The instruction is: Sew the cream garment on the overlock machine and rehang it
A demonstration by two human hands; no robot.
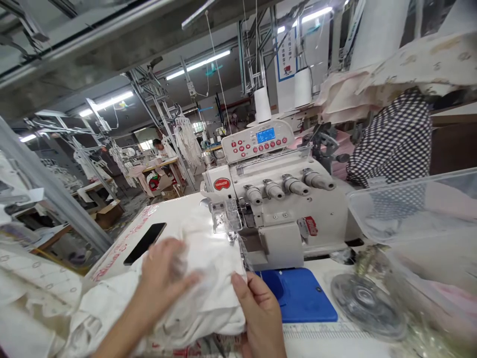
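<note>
White fabric (219, 293) lies bunched across the front of a white overlock sewing machine (276, 199), and its far part reaches under the lit presser foot area (231, 237). My right hand (261, 313) pinches the fabric's right edge between thumb and fingers, just in front of the needle area. Over the left part of the cloth is my left hand (164, 273), blurred by motion, its thumb held apart from its fingers. Whether its fingertips press on the cloth is hard to make out.
A black phone (145, 243) lies on the table at the left. Right of my hands are a blue plate (305, 296), a clear round lid (367, 303) and a clear plastic bin (417, 199). Thread cones (263, 105) stand behind the machine. A person (158, 145) sits far back.
</note>
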